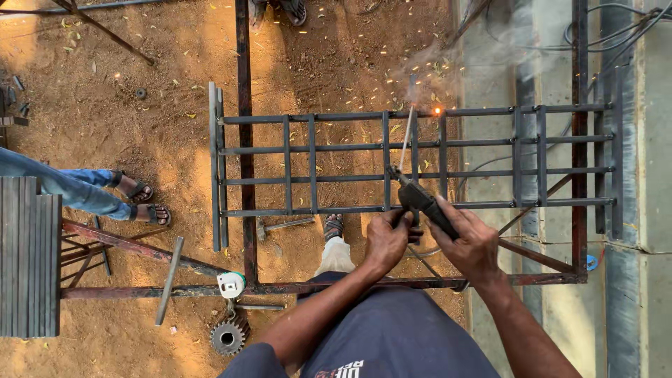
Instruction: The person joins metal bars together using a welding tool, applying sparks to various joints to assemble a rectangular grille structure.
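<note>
Both hands share the grip on a black electrode holder (420,199): the right hand (470,245) is wrapped around its handle with the fingers closed, and the left hand (387,238) is curled against the holder's lower end, fingers pressed together beside the right. From the holder a thin welding rod (406,140) runs up and away from the person, and its far tip meets the top rail of a metal grille (315,161), where a bright orange spark (438,110) glows. Pale smoke (434,59) drifts above that spot, and small sparks are scattered over the ground beyond it.

The grille is a long rectangle of dark square bars, four rails crossed by paired uprights, lying flat on a rust-coloured steel frame (245,182) that serves as the worktop. The holder hangs over the grille's near rail, roughly at its middle.

Below the frame is brown dirt floor (140,126) strewn with dry leaves. A hammer (280,225) lies on the dirt under the grille's near edge, just beside the person's sandalled foot (334,225). Near the frame's front bar sit a white tape measure (231,284) and a toothed gear (229,337). To the left another person's feet in sandals (143,201) and blue trouser legs stand on the dirt, next to a stack of grey metal bars (28,255). Cables (609,31) trail across the concrete at the right.
</note>
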